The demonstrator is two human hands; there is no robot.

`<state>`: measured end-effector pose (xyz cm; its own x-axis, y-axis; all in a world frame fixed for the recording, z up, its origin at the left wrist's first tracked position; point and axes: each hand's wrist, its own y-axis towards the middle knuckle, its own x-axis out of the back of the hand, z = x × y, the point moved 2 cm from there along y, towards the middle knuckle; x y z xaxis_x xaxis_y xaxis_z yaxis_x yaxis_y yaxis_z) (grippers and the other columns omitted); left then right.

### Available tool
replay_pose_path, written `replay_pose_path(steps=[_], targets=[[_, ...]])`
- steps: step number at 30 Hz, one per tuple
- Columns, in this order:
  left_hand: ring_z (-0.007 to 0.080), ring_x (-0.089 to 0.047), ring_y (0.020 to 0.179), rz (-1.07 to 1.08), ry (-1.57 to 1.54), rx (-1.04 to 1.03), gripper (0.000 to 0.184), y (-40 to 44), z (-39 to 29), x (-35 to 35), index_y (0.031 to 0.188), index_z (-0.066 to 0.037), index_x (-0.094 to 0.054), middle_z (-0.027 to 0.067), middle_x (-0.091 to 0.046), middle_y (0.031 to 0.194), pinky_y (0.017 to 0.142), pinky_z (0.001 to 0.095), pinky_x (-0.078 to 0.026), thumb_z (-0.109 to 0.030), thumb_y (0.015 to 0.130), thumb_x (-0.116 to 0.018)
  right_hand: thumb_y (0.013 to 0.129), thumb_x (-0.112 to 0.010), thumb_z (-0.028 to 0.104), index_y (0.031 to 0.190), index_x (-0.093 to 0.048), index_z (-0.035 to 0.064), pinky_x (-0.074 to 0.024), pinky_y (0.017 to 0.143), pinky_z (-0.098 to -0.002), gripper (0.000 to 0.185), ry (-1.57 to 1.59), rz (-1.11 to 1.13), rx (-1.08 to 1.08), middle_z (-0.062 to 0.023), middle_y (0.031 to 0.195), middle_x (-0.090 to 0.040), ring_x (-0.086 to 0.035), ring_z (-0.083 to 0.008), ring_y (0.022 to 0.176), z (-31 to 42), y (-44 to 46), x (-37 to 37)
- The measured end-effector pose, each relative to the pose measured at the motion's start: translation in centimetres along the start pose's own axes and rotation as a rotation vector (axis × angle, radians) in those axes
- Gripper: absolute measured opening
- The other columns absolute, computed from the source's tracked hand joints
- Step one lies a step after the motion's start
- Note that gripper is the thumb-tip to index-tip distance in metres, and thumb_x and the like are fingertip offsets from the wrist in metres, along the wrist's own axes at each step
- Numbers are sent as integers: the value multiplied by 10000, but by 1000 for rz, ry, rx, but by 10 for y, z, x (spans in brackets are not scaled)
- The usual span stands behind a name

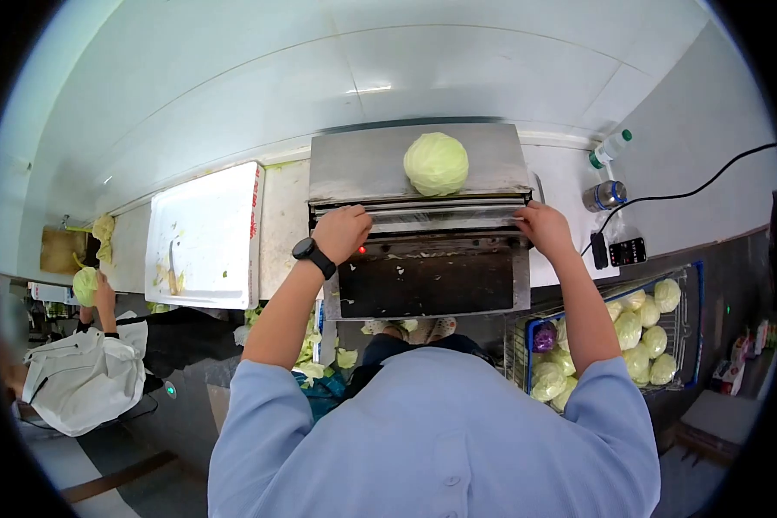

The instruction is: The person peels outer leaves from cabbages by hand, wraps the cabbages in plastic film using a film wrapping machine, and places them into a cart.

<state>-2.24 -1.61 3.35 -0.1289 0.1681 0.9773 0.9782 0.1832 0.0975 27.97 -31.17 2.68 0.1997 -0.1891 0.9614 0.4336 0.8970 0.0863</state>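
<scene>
A metal wrapping machine stands in front of me, with a pale green cabbage on its upper surface. Clear film stretches across the machine below the cabbage. At the film's left end, my left hand has its fingers closed on the edge; a black watch is on that wrist. My right hand pinches the film at its right end. The machine's dark lower plate carries small leaf scraps, and a red light glows beside my left hand.
On the left lies a white tray with a knife. Farther left, a co-worker's hand holds a cabbage. At right are a bottle, a metal cup, a phone, a black cable and a cart of cabbages.
</scene>
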Motion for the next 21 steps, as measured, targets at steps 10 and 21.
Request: replay_pose_path(steps=[10,21], targets=[[292,-649,899,25,-50,-8,59,-8,4,2,897,-108,-689,61,-622,930,755,420,-543,-117,841,-677,850,-690,154,900,-734,97,-544,747,-432,88,67,-47,-36,-78,914,-654,-662,-315,857,1,1,8],[286,-654,873,31,2,-21,39,-1,3,2,858,-110,-706,50,-625,898,734,419,-544,-131,844,-676,827,-710,153,908,-741,95,-543,772,-418,104,64,78,23,-74,931,-659,-664,-304,876,-10,6,7]])
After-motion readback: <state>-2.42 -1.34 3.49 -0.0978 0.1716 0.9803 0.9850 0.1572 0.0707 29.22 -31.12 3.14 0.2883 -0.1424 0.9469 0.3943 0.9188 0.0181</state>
